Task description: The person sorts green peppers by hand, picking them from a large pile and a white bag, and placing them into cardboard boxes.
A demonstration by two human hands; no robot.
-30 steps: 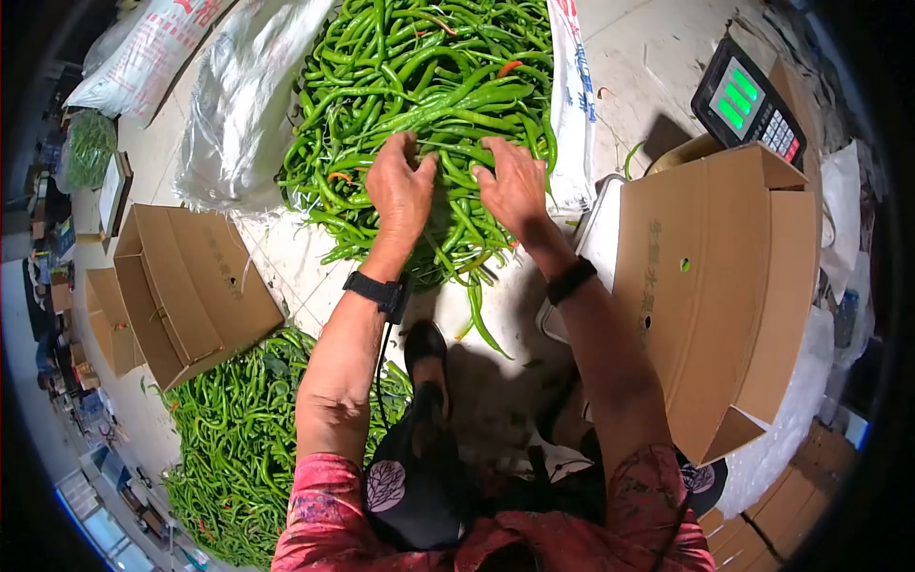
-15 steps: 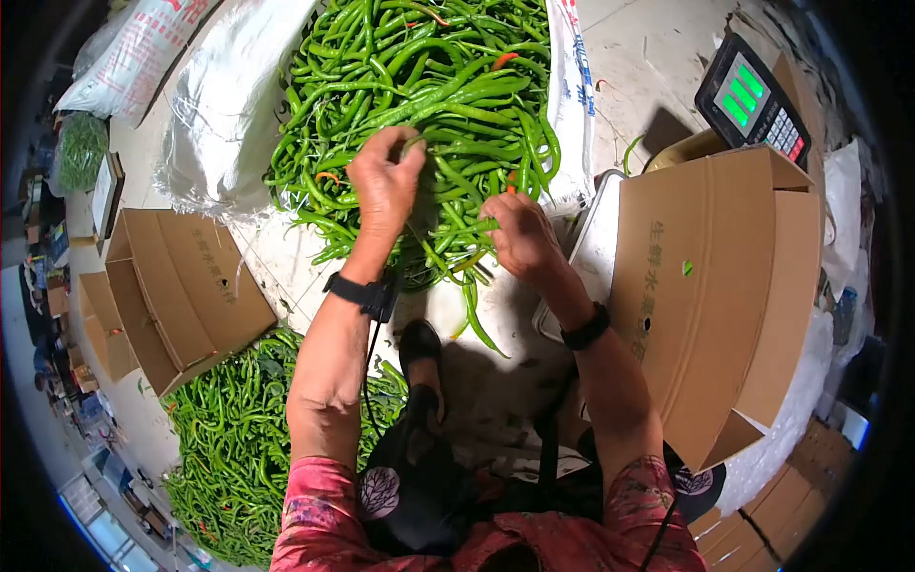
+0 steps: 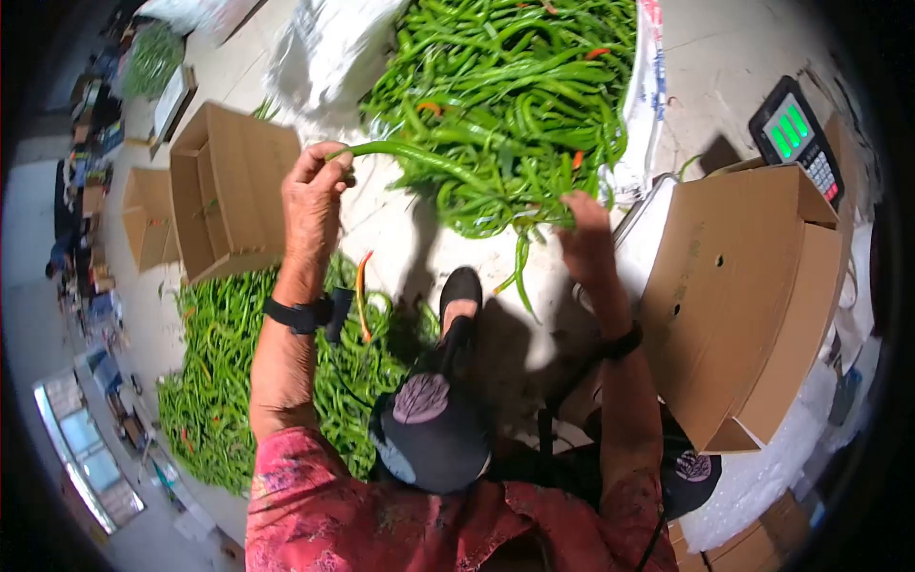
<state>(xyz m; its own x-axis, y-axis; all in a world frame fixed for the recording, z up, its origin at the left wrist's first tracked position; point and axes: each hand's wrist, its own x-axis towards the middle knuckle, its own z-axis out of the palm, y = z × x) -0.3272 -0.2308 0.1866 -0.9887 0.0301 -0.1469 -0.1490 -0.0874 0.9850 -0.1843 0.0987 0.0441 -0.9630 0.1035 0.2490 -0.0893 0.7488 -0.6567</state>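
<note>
left hand (image 3: 315, 195): pinched on one long green pepper (image 3: 419, 157), upper left of centre
right hand (image 3: 583, 238): fingers closed in the pepper pile (image 3: 515, 95) at its lower edge
step: looks like sorting
next: probably drop it onto the sorted heap (image 3: 238, 372), lower left

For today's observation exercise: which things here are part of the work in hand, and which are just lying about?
In hand:
left hand pinching a long green pepper
right hand in the pepper pile

Lying about:
scale display
open carton
second pepper heap
</note>
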